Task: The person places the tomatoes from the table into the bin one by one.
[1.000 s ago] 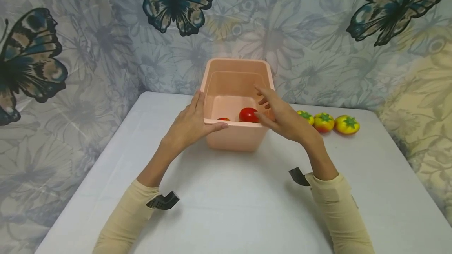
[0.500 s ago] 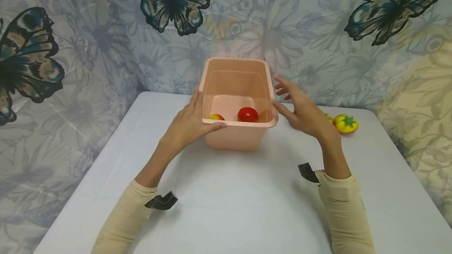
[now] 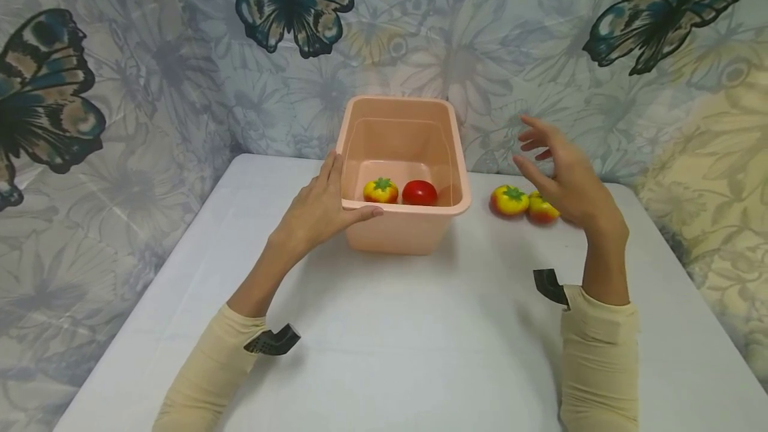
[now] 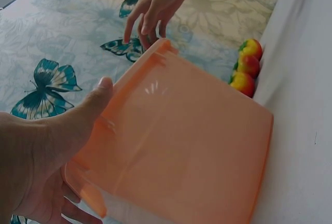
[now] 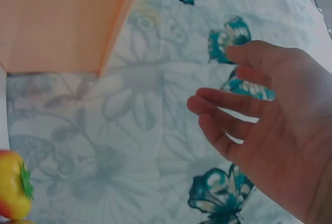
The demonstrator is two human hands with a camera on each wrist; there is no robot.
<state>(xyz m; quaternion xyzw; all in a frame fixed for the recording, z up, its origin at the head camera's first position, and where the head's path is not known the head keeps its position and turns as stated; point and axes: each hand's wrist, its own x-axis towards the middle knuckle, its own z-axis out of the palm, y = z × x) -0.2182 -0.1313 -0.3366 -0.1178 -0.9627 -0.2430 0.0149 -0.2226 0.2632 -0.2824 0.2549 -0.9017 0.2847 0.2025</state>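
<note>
A peach-coloured plastic bin (image 3: 399,232) stands on the table. My left hand (image 3: 312,215) holds its near-left corner, thumb across the front rim and fingers along the left side. Inside lie a yellow-and-red toy fruit with a green leafy cap (image 3: 381,190) and a smooth red round fruit (image 3: 419,193), side by side. To the bin's right, my right hand (image 3: 576,182) is raised with loosely bent fingers and nothing in it. Below it a capped fruit (image 3: 509,201) sits beside another (image 3: 542,209); the left wrist view shows a third one (image 4: 252,47) in that row.
The white table (image 3: 384,345) reaches up to a wall cloth (image 3: 522,39) printed with flowers and butterflies. A dark wrist camera (image 3: 273,341) sticks out from the left sleeve, another dark piece (image 3: 550,287) from the right one.
My right hand has moved right, from over the bin to above the fruit row. In the bin, the capped fruit has come into fuller view beside the red one. My left hand stays put.
</note>
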